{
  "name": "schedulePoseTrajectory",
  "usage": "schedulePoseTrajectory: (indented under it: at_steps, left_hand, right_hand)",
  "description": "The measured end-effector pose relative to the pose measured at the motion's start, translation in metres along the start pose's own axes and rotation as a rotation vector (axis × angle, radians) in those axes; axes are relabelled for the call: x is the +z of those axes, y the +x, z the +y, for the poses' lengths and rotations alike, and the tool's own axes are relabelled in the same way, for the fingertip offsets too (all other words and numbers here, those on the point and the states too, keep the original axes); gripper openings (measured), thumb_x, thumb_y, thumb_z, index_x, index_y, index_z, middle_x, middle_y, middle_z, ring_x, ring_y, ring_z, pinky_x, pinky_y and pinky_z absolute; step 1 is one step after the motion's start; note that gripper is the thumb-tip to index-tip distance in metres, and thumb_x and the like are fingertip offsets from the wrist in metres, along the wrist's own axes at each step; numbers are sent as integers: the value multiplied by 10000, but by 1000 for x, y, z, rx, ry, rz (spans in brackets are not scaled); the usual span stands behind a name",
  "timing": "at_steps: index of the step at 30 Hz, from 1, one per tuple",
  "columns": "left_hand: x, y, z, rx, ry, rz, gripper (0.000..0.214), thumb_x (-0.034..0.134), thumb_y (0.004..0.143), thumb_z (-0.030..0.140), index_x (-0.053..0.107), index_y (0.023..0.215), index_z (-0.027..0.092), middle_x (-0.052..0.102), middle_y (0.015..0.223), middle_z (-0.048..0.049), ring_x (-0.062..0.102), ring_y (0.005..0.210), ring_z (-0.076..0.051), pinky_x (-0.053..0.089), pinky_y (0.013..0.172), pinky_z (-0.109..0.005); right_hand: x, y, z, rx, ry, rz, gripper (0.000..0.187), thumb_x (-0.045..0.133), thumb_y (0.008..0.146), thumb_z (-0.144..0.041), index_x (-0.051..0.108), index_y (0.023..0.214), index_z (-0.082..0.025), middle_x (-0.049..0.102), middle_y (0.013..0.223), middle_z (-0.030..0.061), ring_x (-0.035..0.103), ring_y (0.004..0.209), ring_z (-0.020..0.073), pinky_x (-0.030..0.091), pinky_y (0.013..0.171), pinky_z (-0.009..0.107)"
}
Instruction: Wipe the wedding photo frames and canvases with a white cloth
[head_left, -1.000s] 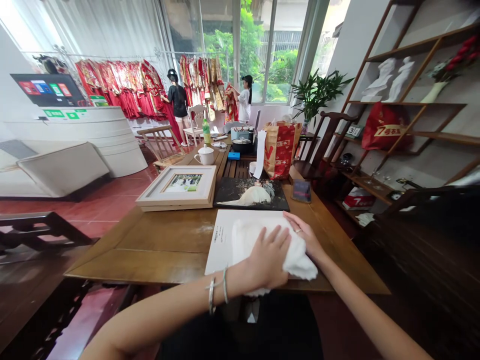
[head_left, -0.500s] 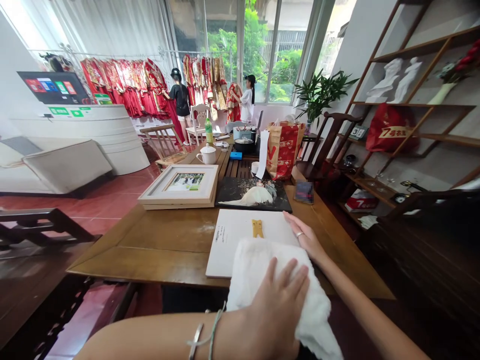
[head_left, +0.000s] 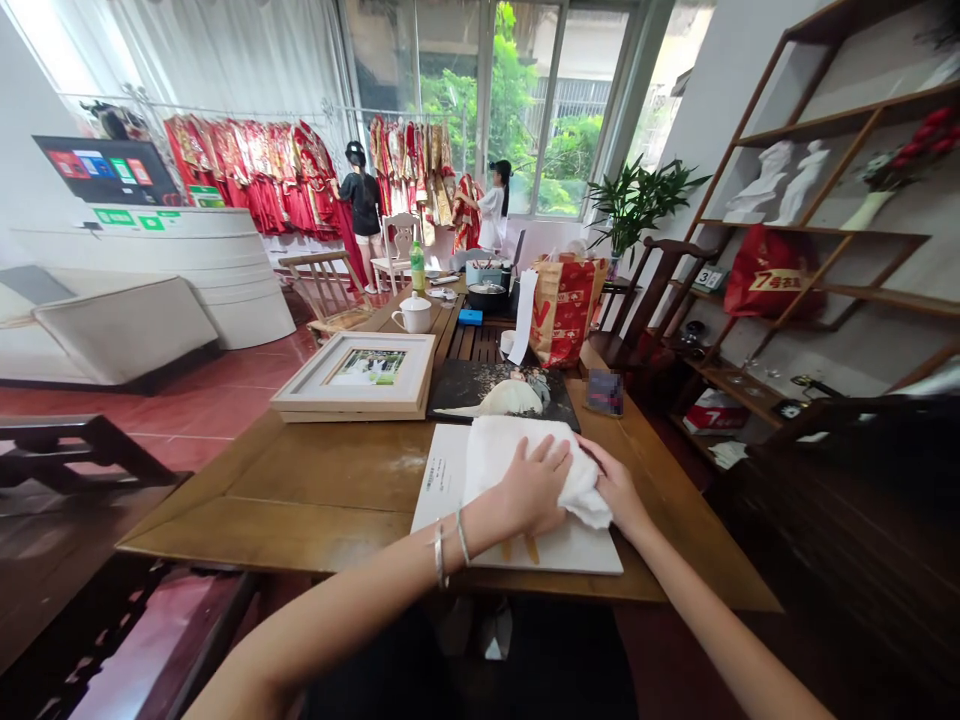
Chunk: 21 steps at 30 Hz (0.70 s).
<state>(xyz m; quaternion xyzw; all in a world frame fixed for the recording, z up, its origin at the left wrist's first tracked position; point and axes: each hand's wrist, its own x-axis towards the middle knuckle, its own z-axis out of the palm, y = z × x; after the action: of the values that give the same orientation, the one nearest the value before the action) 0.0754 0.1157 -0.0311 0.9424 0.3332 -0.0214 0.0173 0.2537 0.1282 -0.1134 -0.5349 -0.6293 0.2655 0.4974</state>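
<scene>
L hand (head_left: 534, 485) spread on white cloth (head_left: 501, 450), R hand (head_left: 615, 495) at right edge of white board (head_left: 444, 500).
L palm-down, fingers apart; R curves along the edge by the cloth, can't tell if pinching. Cloth lies over board's mid & far part. Prob. mid-wipe; next stroke would call for flat, even pressure w/ R bracing board vs. sliding. Cloth: soft, fluffy-looking, crumpled at its right end. Board: flat, rectangular, matte, w/ tiny print (head_left: 437, 475) at left & tan strips (head_left: 531, 549) nr its near edge. Just beyond board: dark photo panel (head_left: 502, 397); beyond & left: pale boxy frame (head_left: 416, 375). Under board: glossy brown wood table (head_left: 315, 480).
</scene>
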Motion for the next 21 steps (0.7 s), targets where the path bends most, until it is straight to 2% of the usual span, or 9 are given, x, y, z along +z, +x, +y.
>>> schedulePoseTrajectory:
  at_steps: [3, 5, 7, 9, 12, 16, 19, 21]
  left_hand:
    - [-2, -37, 31, 4, 22, -28, 712, 485, 809, 344, 238, 1388, 11, 155, 1482, -183, 117, 1355, -335, 182, 1060, -547]
    - [-5, -63, 51, 74, 21, -71, 730, 489, 812, 362, 229, 1392, 5, 142, 1483, -181, 104, 1358, -336, 180, 1064, -547]
    - [-9, -83, 63, 159, -6, -131, 762, 502, 813, 406, 212, 1403, 20, 131, 1489, -155, 97, 1363, -315, 183, 1078, -518]
    - [-14, -90, 65, 181, -30, -172, 780, 526, 803, 408, 205, 1409, 37, 133, 1492, -133, 103, 1366, -293, 185, 1088, -487]
    - [-17, -77, 51, 85, -34, -162, 740, 529, 797, 335, 224, 1405, 44, 152, 1490, -131, 126, 1363, -289, 187, 1085, -487]
    - [-9, -34, 17, -62, 19, -60, 712, 511, 793, 313, 254, 1386, 15, 190, 1478, -160, 166, 1348, -322, 217, 1059, -513]
    - [-1, -9, -7, -90, 46, 28, 730, 517, 779, 306, 241, 1389, 15, 195, 1476, -175, 169, 1344, -332, 214, 1055, -510]
    - [3, -2, -16, -82, 48, 48, 730, 511, 781, 304, 228, 1396, 29, 182, 1482, -168, 154, 1349, -322, 195, 1064, -500]
  right_hand:
    - [4, 0, -2, -72, -56, -60, 414, 485, 813, -345, 575, 1207, -251, 536, 1318, 50, 474, 1231, 241, 349, 1052, 434]
    - [6, 0, -4, -92, -105, -101, 408, 470, 827, -329, 569, 1215, -252, 510, 1342, 47, 429, 1269, 233, 304, 1081, 445]
    - [7, 0, -4, -79, -141, -131, 406, 457, 840, -312, 562, 1224, -237, 498, 1351, 60, 395, 1293, 233, 268, 1097, 460]
    - [8, 1, -3, -64, -148, -149, 403, 457, 845, -310, 562, 1224, -224, 488, 1359, 69, 358, 1315, 236, 241, 1106, 471]
    - [9, 0, 2, -73, -131, -158, 395, 458, 851, -321, 563, 1221, -232, 477, 1369, 65, 322, 1333, 231, 234, 1107, 479]
    - [8, 0, 6, -156, -122, -172, 420, 475, 829, -297, 554, 1235, -225, 489, 1357, 83, 351, 1318, 244, 272, 1091, 481]
    - [7, 0, 3, -224, -129, -204, 490, 538, 781, -276, 521, 1268, -224, 473, 1369, 92, 353, 1314, 272, 296, 1075, 486]
    - [7, 0, 0, -250, -136, -208, 498, 547, 776, -276, 516, 1271, -229, 469, 1373, 90, 351, 1315, 281, 299, 1072, 487]
